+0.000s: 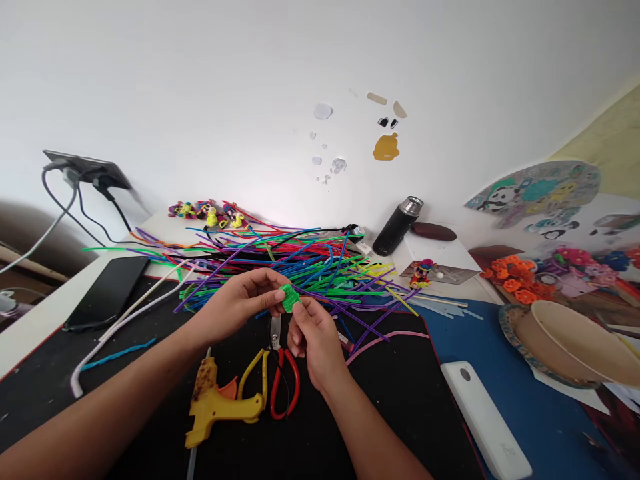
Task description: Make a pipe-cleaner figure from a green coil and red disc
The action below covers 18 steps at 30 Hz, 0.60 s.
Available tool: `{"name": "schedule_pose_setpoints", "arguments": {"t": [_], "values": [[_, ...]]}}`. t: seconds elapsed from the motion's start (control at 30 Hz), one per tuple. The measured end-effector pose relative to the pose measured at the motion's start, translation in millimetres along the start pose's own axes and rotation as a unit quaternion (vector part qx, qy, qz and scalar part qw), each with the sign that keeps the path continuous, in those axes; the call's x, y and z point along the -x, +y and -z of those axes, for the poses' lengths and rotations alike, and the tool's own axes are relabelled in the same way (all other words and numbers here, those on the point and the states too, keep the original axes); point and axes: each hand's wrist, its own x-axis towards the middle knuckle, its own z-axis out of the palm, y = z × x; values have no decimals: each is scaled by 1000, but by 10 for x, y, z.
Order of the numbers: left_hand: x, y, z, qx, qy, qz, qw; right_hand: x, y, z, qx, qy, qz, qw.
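The left hand (253, 298) and right hand (316, 333) pinch the green piece (291, 299) from opposite sides, fingers nearly closed, likely for steadiness; scissors (275, 342) lie just below the fingers, seemingly within reach.

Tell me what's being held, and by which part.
A small green piece, between both hands: the left hand pinches its left edge, the right hand its lower right edge.
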Motion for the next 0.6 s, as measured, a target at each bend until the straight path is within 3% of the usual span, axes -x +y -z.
{"name": "schedule_pose_setpoints", "arguments": {"t": [0.3, 0.6], "values": [[-9, -98, 78, 55, -21, 32, 998, -11, 17, 7, 9, -5, 23, 1000], [-18, -99, 65, 35, -22, 23, 999, -9, 29, 10, 16, -19, 25, 999]]}}
